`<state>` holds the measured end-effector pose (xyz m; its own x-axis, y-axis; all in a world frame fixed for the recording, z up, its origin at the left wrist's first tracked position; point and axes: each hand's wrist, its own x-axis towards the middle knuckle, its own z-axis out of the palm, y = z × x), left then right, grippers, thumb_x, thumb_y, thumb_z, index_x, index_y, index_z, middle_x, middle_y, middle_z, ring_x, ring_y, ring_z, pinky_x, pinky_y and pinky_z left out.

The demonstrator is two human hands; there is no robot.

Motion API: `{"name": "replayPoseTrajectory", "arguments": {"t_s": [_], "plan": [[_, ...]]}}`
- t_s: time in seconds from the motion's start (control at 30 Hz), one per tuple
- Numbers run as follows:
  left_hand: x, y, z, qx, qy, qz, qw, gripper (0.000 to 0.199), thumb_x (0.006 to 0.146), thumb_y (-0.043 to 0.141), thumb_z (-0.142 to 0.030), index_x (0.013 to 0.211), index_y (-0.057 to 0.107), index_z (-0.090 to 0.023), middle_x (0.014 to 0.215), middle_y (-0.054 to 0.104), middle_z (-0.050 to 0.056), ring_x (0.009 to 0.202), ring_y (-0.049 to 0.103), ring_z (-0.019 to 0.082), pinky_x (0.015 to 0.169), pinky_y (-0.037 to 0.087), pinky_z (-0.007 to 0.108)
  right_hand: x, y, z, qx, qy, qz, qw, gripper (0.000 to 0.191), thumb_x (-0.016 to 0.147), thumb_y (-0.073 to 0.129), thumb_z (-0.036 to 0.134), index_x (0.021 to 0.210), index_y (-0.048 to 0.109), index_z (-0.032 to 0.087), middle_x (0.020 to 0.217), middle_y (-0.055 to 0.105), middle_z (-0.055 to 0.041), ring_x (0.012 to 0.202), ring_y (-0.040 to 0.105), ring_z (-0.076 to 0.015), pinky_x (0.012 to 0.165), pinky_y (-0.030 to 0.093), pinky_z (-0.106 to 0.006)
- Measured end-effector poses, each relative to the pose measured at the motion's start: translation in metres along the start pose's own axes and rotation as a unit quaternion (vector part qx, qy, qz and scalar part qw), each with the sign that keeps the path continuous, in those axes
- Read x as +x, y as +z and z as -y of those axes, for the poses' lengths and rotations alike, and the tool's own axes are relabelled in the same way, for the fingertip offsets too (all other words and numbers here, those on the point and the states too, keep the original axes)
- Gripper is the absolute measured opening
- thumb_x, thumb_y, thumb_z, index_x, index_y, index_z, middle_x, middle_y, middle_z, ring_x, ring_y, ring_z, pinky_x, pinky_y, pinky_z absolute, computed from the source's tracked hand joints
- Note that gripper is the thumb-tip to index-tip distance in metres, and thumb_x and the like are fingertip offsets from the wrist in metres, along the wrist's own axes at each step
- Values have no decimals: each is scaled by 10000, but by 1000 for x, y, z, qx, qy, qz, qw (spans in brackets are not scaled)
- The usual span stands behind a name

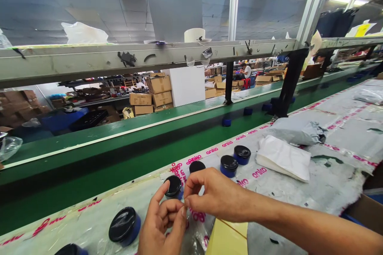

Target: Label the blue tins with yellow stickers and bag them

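Observation:
My left hand (164,223) and my right hand (212,195) meet fingertip to fingertip over the bench, both pinched; whatever lies between the tips is too small to name. Just behind my left index finger stands a round container (174,186) with a black lid and blue base. Another container (196,166) is partly covered by my right hand. Two more, one (229,165) and another (242,154), stand to the right. At the left are a larger-looking one (124,226) and one (70,249) cut by the frame edge. Yellow sheets (229,239) lie below my right wrist.
White folded sheets (283,157) and a grey plastic bag (296,130) lie on the covered bench (326,179). Beyond runs a green conveyor (119,159) carrying blue pieces (226,122). A black-wrapped post (289,83) supports a metal rail (167,55). A person (246,71) sits far behind.

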<state>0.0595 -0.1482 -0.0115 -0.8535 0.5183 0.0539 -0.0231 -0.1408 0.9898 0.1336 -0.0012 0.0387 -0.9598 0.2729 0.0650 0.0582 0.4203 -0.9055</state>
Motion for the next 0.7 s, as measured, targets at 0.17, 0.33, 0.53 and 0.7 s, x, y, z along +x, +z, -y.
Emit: {"name": "replayPoseTrajectory", "arguments": {"t_s": [0.17,0.33,0.53,0.7], "plan": [[-1,1,0,11,-9,9,1000,861,702,820,-536,1399,460,-182,708,665,-21,607,608,139,629,475,247,-3,-1,-1,-51,-1,-2,999,126,761,598,208,762,720,178,685,686,28,599,571,-109,532,396,-197],[-2,1,-1,49,7,12,999,825,739,787,-530,1414,456,-189,729,676,-15,636,627,149,656,496,247,-5,-3,1,-52,-8,-36,998,130,768,609,203,804,731,179,793,736,7,709,629,-133,622,438,-212],[-2,0,3,112,38,9,993,742,784,730,-503,1421,482,-215,754,688,-1,668,651,172,615,474,249,-7,-3,-5,-78,-13,1,997,134,724,620,176,771,744,193,744,728,15,705,639,-140,621,431,-216],[-4,-1,-4,228,93,0,969,652,794,705,-413,1403,539,-246,722,687,-26,601,635,170,637,475,266,-10,1,-8,-123,-60,-17,990,107,731,627,168,763,727,188,774,709,7,733,620,-138,635,413,-215]]}}
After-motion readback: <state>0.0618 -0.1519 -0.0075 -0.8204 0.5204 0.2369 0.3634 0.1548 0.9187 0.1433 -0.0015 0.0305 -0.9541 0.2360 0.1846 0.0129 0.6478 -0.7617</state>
